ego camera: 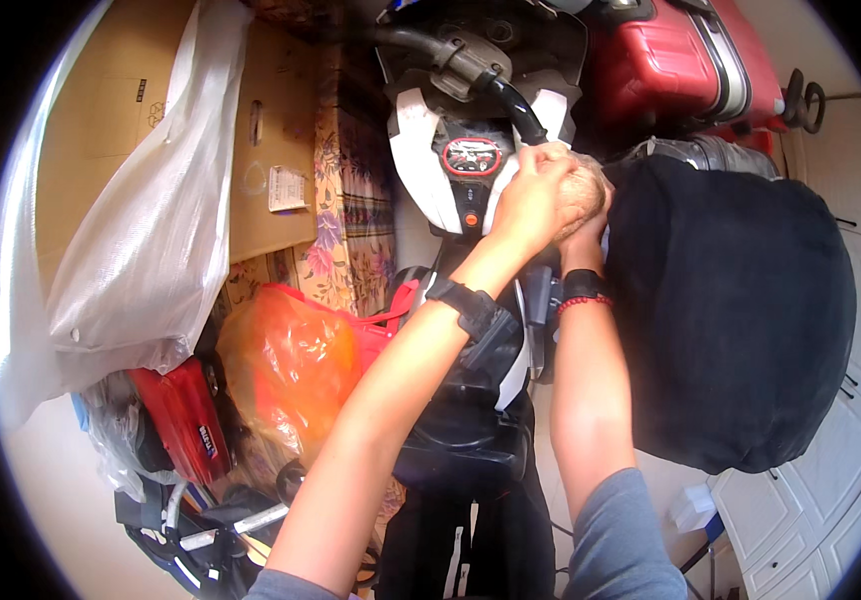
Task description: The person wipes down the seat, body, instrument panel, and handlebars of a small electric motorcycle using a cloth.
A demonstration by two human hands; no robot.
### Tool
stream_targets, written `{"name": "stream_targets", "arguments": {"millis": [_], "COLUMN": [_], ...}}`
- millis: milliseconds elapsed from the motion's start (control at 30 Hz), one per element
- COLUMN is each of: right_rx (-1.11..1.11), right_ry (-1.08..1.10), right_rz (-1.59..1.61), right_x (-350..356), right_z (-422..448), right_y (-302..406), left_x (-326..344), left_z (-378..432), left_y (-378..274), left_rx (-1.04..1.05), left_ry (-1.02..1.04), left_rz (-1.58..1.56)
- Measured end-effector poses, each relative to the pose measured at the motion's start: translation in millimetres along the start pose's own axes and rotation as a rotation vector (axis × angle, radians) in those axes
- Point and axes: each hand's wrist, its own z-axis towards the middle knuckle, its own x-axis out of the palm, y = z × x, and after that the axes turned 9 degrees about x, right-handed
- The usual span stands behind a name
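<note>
My left hand (532,199) is at the right end of a black curved handlebar (518,112), its fingers on a tan, rounded, rough-looking piece (582,191). Behind and under that piece is my right hand (589,229), partly hidden. Whether the tan piece is a wrap, a roll or a cloth cannot be told. A metal clamp (468,64) holds the bar on a machine that looks like a stationary bike. Below the bar, white side panels flank a round display (471,156) with a red rim and an orange button (471,220). Black straps circle both wrists.
A large black fabric-covered bulk (730,315) stands close on the right, below a red suitcase (670,67). On the left are cardboard (273,217), a translucent plastic sheet (153,225), an orange plastic bag (295,360) and a red case (183,420). White cabinets (768,502) line the far right.
</note>
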Motion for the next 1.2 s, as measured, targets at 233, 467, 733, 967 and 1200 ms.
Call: {"name": "stream_targets", "arguments": {"millis": [233,467,733,967,1200], "right_rx": [-0.028,0.261,0.127,-0.860,-0.898], "right_ry": [0.217,-0.045,0.297,-0.563,-0.655], "right_rz": [-0.033,-0.415,-1.144,-2.123,-2.373], "right_x": [-76.3,-28.1,40.9,88.6,56.8], "right_z": [50.9,-21.3,-70.9,-44.6,20.5], "right_y": [-12.1,-56.2,-98.2,-62.1,-5.0], "left_x": [23.0,-49.3,-81.4,-127.3,-171.5], "left_z": [-20.2,-71.7,-135.1,-122.5,-74.9], "left_y": [3.8,46.5,67.4,84.8,109.4], "left_rx": [0.231,-0.414,-0.559,-0.569,-0.516], "left_ry": [0.033,0.122,-0.104,-0.317,-0.420], "left_rz": [0.340,-0.295,-0.826,-0.919,-0.103]}}
